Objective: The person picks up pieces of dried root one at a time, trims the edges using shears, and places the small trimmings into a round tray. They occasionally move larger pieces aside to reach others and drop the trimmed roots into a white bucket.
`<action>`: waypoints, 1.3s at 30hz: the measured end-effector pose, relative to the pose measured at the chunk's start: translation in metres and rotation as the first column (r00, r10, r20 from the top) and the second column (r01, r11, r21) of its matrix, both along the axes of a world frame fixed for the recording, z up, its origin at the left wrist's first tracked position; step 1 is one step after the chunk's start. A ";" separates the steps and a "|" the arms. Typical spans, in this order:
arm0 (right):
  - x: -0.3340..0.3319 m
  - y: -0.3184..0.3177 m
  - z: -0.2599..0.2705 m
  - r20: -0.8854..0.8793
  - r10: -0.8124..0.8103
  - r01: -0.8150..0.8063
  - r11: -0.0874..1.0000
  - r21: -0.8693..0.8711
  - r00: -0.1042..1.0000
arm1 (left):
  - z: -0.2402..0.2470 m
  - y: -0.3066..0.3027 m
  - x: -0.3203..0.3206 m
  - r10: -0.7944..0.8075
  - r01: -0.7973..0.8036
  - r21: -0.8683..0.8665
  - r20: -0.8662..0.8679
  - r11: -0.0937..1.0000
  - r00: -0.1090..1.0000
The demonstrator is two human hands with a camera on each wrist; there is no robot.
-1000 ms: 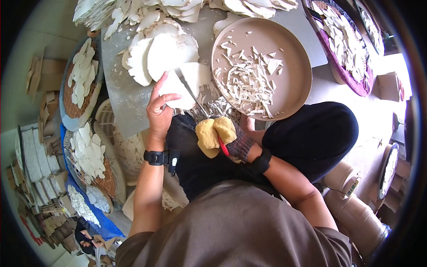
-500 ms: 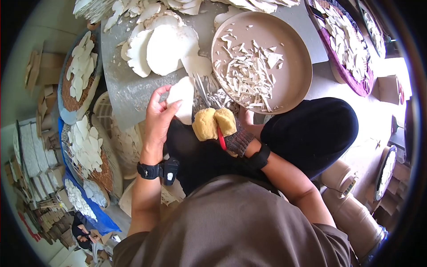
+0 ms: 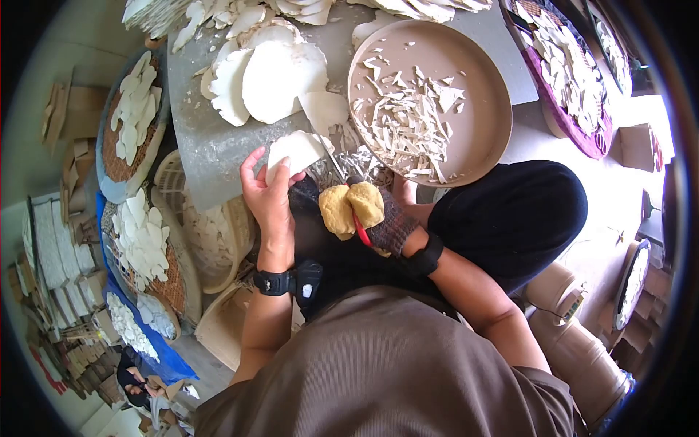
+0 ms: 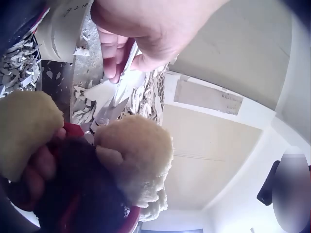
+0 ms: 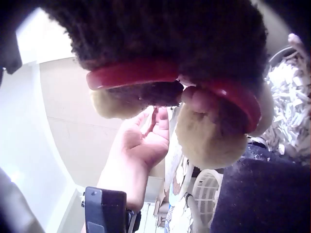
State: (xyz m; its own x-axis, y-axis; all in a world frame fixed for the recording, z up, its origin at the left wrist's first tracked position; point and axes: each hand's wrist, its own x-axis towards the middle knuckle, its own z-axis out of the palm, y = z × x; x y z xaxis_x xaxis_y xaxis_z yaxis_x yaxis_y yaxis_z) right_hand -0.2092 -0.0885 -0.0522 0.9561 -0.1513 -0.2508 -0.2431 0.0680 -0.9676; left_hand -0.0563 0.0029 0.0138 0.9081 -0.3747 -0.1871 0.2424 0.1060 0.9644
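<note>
In the head view my left hand [image 3: 269, 193] pinches a thin white slice [image 3: 297, 151] between thumb and fingers, by its near-left edge. My right hand [image 3: 397, 224], in a dark knitted glove, grips red-handled scissors [image 3: 363, 231] with lumps of yellow foam [image 3: 336, 210] padding the handles. The scissor blades [image 3: 331, 156] point away from me, right at the slice's right side. From the left wrist the slice [image 4: 127, 73] appears edge-on under the fingers. The right wrist view shows the red handle loops [image 5: 133, 73] round gloved fingers, with my left hand [image 5: 141, 145] beyond them.
A round tan tray [image 3: 480, 135] with narrow white offcuts lies at the right of the metal table [image 3: 200, 164]. Larger white slices [image 3: 282, 80] are piled beyond my left hand. A basket [image 3: 237, 255] stands at left, near round trays of slices [image 3: 142, 240].
My left hand has drawn back towards me from the pile and turned the slice, from upright to slanting right. The scissor blades looked spread half a second ago and are closer together now.
</note>
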 end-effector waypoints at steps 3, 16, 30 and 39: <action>0.001 0.006 -0.011 -0.035 -0.028 0.032 0.991 0.133 0.999 | -0.007 -0.001 0.004 0.051 -0.051 -0.025 0.009 0.998 0.999; 0.002 0.003 0.003 0.267 -0.166 0.235 0.939 -0.251 0.949 | -0.002 0.003 0.024 -0.240 0.239 0.062 0.011 0.969 0.971; 0.000 -0.003 0.005 0.156 -0.100 0.108 0.993 -0.040 0.983 | 0.001 0.007 0.033 -0.430 0.430 0.112 -0.028 0.896 0.902; -0.002 0.010 -0.017 0.152 -0.192 0.183 0.980 0.073 0.970 | -0.008 -0.004 0.010 -0.124 0.124 -0.010 -0.042 0.992 0.991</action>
